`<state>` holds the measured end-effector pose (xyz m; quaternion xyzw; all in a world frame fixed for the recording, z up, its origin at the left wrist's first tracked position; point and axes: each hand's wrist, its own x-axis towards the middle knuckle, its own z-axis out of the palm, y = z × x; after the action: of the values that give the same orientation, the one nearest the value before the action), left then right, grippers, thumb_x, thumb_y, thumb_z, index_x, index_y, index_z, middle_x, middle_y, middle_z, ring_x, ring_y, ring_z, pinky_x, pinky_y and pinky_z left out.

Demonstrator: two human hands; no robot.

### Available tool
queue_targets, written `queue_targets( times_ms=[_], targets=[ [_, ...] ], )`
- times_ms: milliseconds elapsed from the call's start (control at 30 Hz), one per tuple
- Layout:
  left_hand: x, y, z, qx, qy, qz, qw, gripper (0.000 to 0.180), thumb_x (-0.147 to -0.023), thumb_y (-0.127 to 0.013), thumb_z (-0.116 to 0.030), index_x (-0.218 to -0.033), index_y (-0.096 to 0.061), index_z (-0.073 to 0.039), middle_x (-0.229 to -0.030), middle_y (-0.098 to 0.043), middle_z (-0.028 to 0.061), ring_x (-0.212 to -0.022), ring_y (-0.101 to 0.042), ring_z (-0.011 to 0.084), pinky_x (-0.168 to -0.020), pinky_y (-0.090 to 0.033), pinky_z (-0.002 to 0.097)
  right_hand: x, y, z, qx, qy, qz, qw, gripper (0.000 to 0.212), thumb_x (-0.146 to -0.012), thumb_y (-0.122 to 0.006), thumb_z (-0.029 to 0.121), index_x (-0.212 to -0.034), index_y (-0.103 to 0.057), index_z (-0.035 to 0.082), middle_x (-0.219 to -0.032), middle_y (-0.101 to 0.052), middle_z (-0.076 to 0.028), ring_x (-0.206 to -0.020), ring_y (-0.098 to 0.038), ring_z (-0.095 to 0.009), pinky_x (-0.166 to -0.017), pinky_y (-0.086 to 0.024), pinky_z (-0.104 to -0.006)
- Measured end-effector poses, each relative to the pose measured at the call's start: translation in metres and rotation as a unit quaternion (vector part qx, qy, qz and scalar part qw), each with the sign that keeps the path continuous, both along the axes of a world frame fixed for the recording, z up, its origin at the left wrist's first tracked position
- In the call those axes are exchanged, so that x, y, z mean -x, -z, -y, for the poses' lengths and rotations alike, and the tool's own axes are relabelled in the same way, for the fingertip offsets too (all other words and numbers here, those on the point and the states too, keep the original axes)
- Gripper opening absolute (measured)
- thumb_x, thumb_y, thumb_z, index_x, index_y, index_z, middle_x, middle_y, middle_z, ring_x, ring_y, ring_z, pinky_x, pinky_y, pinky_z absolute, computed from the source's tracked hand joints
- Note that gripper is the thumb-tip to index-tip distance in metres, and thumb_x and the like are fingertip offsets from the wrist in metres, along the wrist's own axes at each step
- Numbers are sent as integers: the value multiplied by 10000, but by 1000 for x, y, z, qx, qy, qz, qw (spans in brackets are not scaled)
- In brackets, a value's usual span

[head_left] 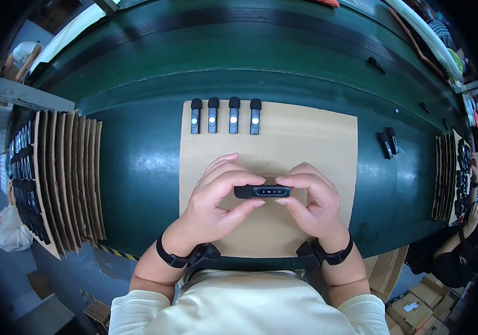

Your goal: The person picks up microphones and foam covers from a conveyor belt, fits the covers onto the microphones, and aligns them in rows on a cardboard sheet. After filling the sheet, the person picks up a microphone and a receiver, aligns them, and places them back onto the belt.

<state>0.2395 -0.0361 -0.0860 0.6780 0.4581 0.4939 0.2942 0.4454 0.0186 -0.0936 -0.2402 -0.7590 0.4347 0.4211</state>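
Observation:
Above a tan cardboard sheet [311, 137], both hands hold one small black wireless microphone [271, 191] level. Its dark foam tip is at the left, and a panel with small light marks shows on its body. My left hand [212, 198] pinches it between thumb and fingers near the foam end. The thumb and fingertips of my right hand [318, 200] close on its opposite end. Farther off, several similar microphones [234, 115] lie in a row along the sheet's far left edge, foam ends away from me, each with a bright round spot.
Cardboard sheets carrying dark pieces stand stacked at the left [71, 178] and the right [444, 178] of the green work surface [138, 139]. Two loose microphones [388, 143] lie right of my sheet. Another person [465, 240] is at the right edge; cartons [417, 307] lie below.

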Motion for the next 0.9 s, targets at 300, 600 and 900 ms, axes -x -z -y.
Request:
queue_targets(
  times_ms=[300,600,900],
  targets=[
    [1,4,2,-11,-3,-9,1000,321,-713,-789,-33,-1007,-665,-69,-911,-677,47,-819,-631,218,-1030,-403,504,0,1,0,-8,-8,-5,1000,262,-805,-758,53,-1037,-655,-12,-878,-641,-103,-759,-602,-192,-683,-464,-285],
    [-1,1,0,5,10,-12,1000,315,-715,-778,-39,-1008,-668,-74,-932,-664,54,-846,-622,220,-1040,-384,509,0,6,-3,-40,-20,-12,999,241,-803,-752,46,-1021,-658,7,-909,-638,-105,-795,-601,-207,-681,-464,-290],
    [-3,6,-1,11,34,-44,998,354,-673,-765,3,-1001,-687,-102,-923,-603,30,-870,-584,214,-997,-403,453,3,1,1,-13,-36,-17,999,200,-830,-733,76,-1001,-649,12,-920,-631,-98,-817,-586,-206,-729,-471,-296]
  ],
)
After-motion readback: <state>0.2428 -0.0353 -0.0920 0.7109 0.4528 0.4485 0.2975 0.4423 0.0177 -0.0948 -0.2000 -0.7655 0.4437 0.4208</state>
